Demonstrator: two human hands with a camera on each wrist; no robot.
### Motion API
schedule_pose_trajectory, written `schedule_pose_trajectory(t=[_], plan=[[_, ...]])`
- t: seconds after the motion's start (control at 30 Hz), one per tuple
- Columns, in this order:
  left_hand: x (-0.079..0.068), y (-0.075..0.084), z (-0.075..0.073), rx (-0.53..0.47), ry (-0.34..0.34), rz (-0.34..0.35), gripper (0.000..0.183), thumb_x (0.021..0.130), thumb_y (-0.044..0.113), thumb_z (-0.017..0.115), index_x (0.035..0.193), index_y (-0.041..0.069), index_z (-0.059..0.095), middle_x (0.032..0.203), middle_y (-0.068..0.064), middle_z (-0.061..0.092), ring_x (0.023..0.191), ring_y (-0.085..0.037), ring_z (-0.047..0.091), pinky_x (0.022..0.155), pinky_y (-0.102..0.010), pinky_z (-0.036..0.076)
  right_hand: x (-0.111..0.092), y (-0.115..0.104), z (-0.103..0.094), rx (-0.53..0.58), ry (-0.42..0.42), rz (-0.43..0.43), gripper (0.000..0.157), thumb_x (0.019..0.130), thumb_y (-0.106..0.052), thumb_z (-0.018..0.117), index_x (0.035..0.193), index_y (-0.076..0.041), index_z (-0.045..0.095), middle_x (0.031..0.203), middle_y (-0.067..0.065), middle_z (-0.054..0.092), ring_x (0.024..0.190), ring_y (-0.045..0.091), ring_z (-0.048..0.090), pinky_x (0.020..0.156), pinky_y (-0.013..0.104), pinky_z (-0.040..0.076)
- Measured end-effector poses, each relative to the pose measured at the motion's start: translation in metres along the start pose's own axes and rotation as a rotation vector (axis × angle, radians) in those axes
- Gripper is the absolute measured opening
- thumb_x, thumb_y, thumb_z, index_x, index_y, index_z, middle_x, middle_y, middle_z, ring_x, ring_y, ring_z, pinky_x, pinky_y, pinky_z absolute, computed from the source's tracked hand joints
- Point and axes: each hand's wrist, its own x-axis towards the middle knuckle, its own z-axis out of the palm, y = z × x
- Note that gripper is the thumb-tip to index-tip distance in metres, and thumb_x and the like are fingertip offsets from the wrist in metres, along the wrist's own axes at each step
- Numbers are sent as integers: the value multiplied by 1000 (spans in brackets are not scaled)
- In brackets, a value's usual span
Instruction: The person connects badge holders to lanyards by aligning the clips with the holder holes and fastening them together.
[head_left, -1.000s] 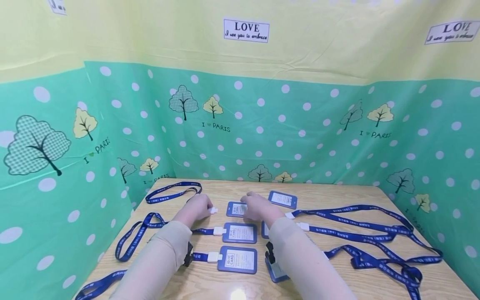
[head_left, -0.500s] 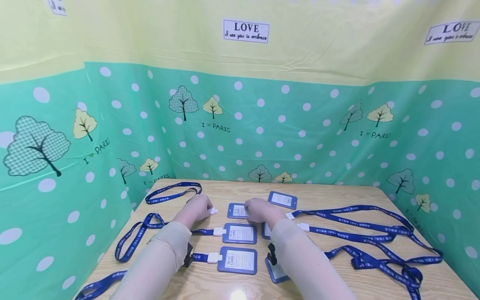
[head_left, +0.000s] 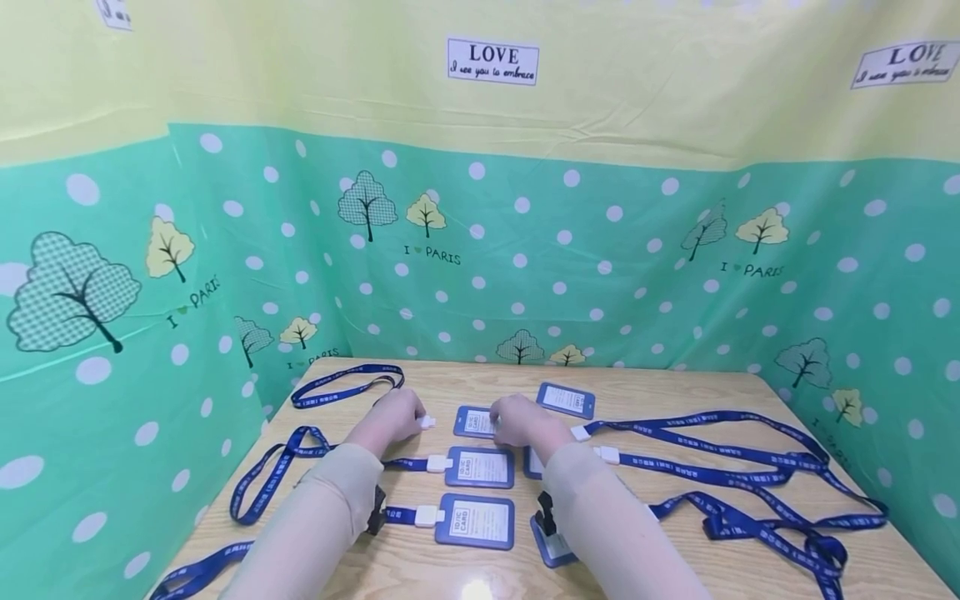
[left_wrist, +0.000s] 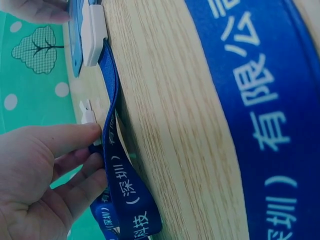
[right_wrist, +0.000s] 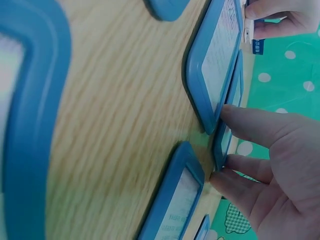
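Observation:
My left hand (head_left: 401, 414) pinches the white plastic clip (head_left: 427, 422) of a blue lanyard between thumb and fingers. In the left wrist view, the strap (left_wrist: 111, 145) hanging nearby is blue with white lettering. Across a small gap, my right hand (head_left: 520, 421) holds the right end of a blue ID card holder (head_left: 468, 422) lying at the back of the table. In the right wrist view, the thumb and fingers grip this holder (right_wrist: 223, 145) at its edges. The holder's left end points toward the clip, and the two are apart.
Nearer me lie two card holders (head_left: 480, 467) (head_left: 475, 521) joined to lanyards by white clips. Another holder (head_left: 566, 400) lies at the back right. Two more (head_left: 534, 462) (head_left: 552, 543) are partly under my right arm. Lanyards (head_left: 720, 475) spread rightward; one loop (head_left: 345, 385) lies back left.
My right hand has shifted slightly right and toward me, its fingers closing round the card holder's right end. The holder has moved very slightly. My left hand stays still with the clip.

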Motion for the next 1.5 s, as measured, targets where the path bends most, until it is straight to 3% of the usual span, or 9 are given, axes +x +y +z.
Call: schedule_pose_trajectory(t=[0.53,0.77,0.87,1.1,1.5], plan=[[-1,0,-1,19,-2,33,16,90,12,78,105,9,78,104,-7,71,96,-25,66,94,-48,55,-7,-2,-2,35,12,21,36,85,-17,81,121,-19,75,133,8,65,121,30,58,108,52,45],[-1,5,-2,88,-6,41,14,95,13,70,107,8,74,100,-6,67,91,-24,64,92,-47,54,-6,3,0,62,10,16,34,86,-20,81,119,-22,76,130,7,67,121,30,61,107,50,47],[-1,4,-3,128,7,77,15,96,15,69,108,7,73,102,-9,67,95,-27,64,94,-49,54,-6,3,1,63,5,18,33,87,-21,81,119,-23,76,129,6,68,118,28,62,105,49,48],[1,1,-1,171,-7,144,31,99,17,67,127,6,68,129,-17,64,125,-38,57,108,-55,44,-3,4,4,39,-1,28,33,87,-23,81,119,-24,77,129,5,67,122,29,61,106,49,48],[2,0,0,154,7,183,19,94,12,73,113,10,75,117,-10,69,118,-34,61,105,-52,47,-4,2,3,21,8,10,33,86,-19,81,119,-20,77,128,5,69,121,28,61,107,47,47]])
